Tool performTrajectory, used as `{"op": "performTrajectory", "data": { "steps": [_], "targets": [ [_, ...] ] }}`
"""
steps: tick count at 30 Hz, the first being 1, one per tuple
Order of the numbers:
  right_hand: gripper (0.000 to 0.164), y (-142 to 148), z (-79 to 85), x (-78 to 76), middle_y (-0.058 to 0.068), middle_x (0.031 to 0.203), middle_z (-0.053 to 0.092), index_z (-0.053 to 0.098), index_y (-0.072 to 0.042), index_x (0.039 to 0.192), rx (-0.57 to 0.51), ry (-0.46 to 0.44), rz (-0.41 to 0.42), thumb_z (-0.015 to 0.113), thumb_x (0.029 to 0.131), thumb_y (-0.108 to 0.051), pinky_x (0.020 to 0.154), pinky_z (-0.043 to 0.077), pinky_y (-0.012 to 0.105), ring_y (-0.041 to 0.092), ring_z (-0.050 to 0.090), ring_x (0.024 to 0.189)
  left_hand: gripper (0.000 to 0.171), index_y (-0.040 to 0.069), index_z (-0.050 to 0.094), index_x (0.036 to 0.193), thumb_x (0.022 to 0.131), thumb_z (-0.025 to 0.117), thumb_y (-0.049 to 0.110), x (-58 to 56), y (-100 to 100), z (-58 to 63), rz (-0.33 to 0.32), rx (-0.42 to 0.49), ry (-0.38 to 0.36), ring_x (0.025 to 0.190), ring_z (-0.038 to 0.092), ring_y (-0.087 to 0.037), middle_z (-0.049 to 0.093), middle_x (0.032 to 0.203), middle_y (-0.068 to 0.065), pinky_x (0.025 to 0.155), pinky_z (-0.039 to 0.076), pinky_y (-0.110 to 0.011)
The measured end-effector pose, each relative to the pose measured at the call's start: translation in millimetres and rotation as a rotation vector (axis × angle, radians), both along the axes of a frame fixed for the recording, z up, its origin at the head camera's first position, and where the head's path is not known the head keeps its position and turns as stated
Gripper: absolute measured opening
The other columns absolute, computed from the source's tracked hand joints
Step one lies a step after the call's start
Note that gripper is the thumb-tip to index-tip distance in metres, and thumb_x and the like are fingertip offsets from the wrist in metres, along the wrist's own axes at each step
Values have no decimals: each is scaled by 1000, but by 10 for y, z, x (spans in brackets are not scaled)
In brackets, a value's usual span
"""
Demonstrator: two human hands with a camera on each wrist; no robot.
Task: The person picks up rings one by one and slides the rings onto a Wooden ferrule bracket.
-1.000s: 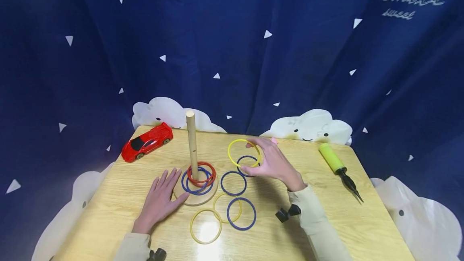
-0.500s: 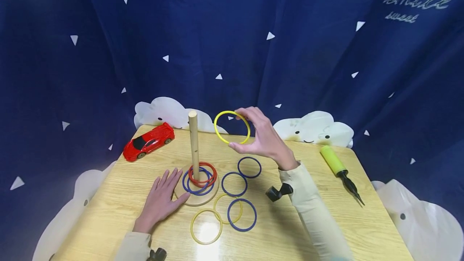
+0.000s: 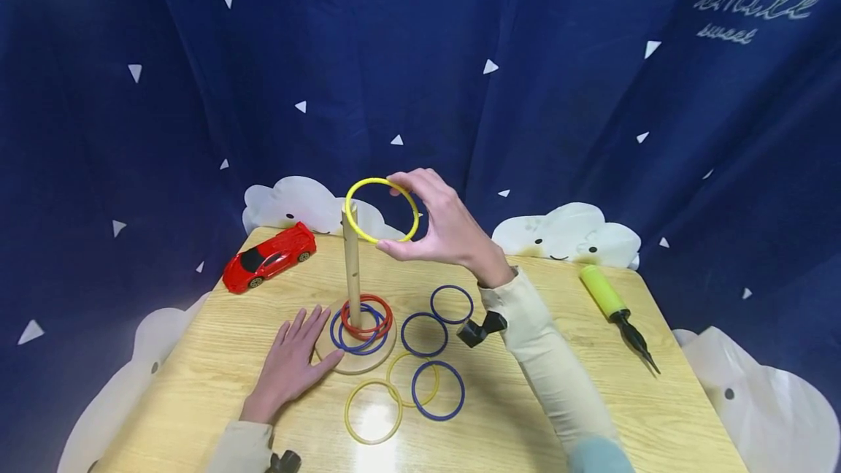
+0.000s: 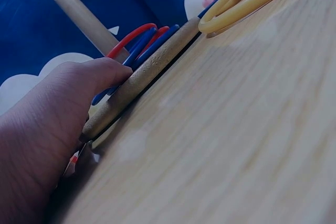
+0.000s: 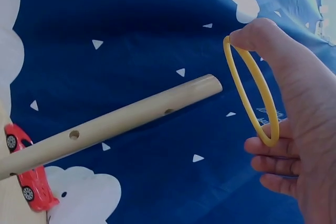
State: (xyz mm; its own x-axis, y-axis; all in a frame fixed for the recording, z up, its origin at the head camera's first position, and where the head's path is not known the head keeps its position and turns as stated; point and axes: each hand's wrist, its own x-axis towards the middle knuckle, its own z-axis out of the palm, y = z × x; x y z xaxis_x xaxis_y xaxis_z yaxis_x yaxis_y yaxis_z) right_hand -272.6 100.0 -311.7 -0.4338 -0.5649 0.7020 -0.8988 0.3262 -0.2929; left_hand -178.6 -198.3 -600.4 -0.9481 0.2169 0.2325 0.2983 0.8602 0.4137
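My right hand (image 3: 448,223) holds a yellow ring (image 3: 374,181) by its edge between thumb and fingers, tilted in the air. In the head view the ring overlaps the top of an upright wooden peg (image 3: 352,268); in the right wrist view a gap shows between the ring (image 5: 263,90) and the peg's tip (image 5: 210,85). Red rings (image 3: 389,312) and blue rings (image 3: 333,334) lie around the peg's foot on its round base (image 3: 358,364). My left hand (image 3: 289,363) lies beside the base with fingers straight, its thumb (image 4: 107,72) resting at the base's edge.
Three blue rings, one of them nearest me (image 3: 463,389), and two yellow rings, one in front (image 3: 347,414), lie right of the base on the wooden table (image 3: 525,400). A red toy car (image 3: 269,258) stands back left; a green hand pump (image 3: 604,290) lies right.
The right hand has lifted the yellow ring from over the table and carried it up and left to the peg's top. The left hand stays beside the base.
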Motion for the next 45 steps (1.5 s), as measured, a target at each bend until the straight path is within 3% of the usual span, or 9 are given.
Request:
{"op": "performTrajectory", "data": {
  "steps": [5, 15, 21, 29, 34, 40, 45],
  "targets": [
    [81, -123, -82, 3, -1, 114, 65, 64, -4, 132, 57, -12, -14, 89, 71, -51, 99, 48, 34, 16, 55, 113, 90, 17, 35, 165, 95, 59, 68, 17, -9, 10, 8, -7, -10, 158, 23, -39, 34, 169, -10, 125, 15, -62],
    [85, -282, -490, 60, 1, 111, 65, 64, -5, 131, 174, -33, -36, 87, 69, -57, 94, 49, 32, 16, 57, 107, 90, 17, 35, 165, 96, 58, 69, 12, -14, 32, 3, -6, -9, 158, 23, -40, 34, 169, -10, 125, 15, -63],
    [87, -314, -912, 105, 5, 116, 69, 64, -3, 131, 220, -81, -59, 88, 68, -58, 100, 51, 34, 18, 60, 112, 89, 16, 36, 164, 96, 59, 68, -4, -14, 14, 1, -4, 14, 157, 25, -41, 36, 168, -11, 125, 16, -63],
    [92, -359, -1571, 156, 4, 122, 68, 61, -7, 135, 299, -187, -150, 84, 69, -67, 100, 51, 37, 18, 60, 115, 90, 12, 37, 163, 96, 59, 68, -5, 0, 20, -1, -12, 2, 157, 24, -40, 35, 168, -11, 126, 14, -62],
    [94, -355, -1931, 200, 3, 121, 68, 62, -7, 135, 338, -182, -211, 82, 70, -72, 97, 53, 37, 18, 61, 113, 89, 13, 37, 164, 96, 60, 67, 2, 7, 28, -5, -4, 6, 157, 25, -40, 37, 168, -11, 125, 16, -63],
    [95, -327, -2228, 258, 3, 118, 68, 63, -7, 134, 389, -115, -268, 77, 71, -77, 94, 54, 32, 19, 60, 110, 88, 15, 37, 164, 96, 60, 66, -1, 8, 25, -13, 1, 11, 157, 25, -41, 37, 167, -11, 125, 16, -63],
    [100, -275, -2367, 324, 5, 119, 69, 62, -3, 138, 420, -102, -318, 72, 74, -79, 94, 55, 33, 20, 61, 110, 89, 15, 36, 164, 96, 60, 67, -1, 2, 23, -13, -2, 7, 157, 24, -41, 35, 168, -11, 125, 15, -63]
  ]
}}
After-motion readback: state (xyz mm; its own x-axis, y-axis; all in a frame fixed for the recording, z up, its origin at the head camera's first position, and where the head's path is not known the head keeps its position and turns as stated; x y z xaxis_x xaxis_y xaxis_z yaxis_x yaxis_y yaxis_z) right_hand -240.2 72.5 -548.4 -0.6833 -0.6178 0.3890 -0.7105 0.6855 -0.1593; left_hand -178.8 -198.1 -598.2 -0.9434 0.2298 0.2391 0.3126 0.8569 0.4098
